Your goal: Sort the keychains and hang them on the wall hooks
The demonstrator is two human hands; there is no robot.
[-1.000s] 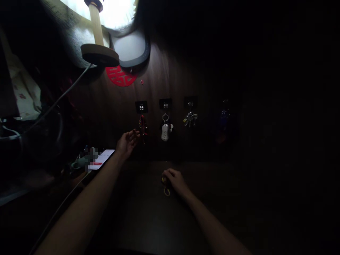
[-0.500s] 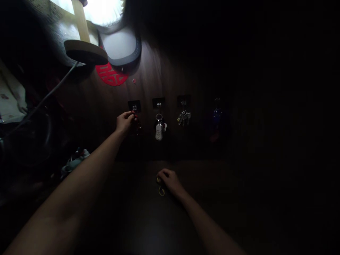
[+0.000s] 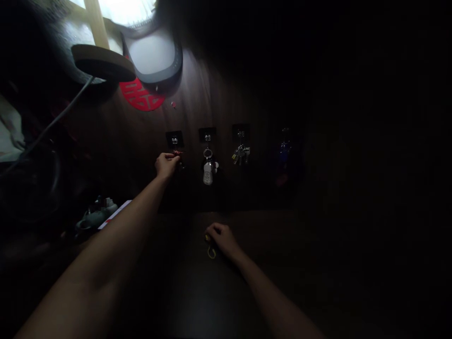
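Note:
My left hand [image 3: 166, 165] reaches up to the left wall hook [image 3: 175, 140]. Its fingers pinch a small reddish cord [image 3: 178, 152] just below that hook, with a dark, partly glinting thing dangling under it. Whether the cord hangs on the hook I cannot tell. Lower down, on the dark surface, rests my right hand [image 3: 224, 240]. Its fingers are closed on a small yellow item [image 3: 207, 238], mostly hidden, from which a yellow cord loop [image 3: 211, 253] trails. On the middle hook hangs a key ring with a pale fob [image 3: 208, 174]; on the one beside it, a key bunch [image 3: 241, 153].
A bluish hanging item [image 3: 285, 148] shows dimly at right. Upper left are a lit lamp with a round base [image 3: 104, 63], its cable [image 3: 67, 113], a grey-white device [image 3: 151, 54] and a red paper cutout [image 3: 141, 96]. A pale teapot-like object [image 3: 93, 219] stands lower left.
My left hand has shifted slightly down from the left hook, with the reddish cord still at its fingers. The view has moved a little. My right hand stays in place.

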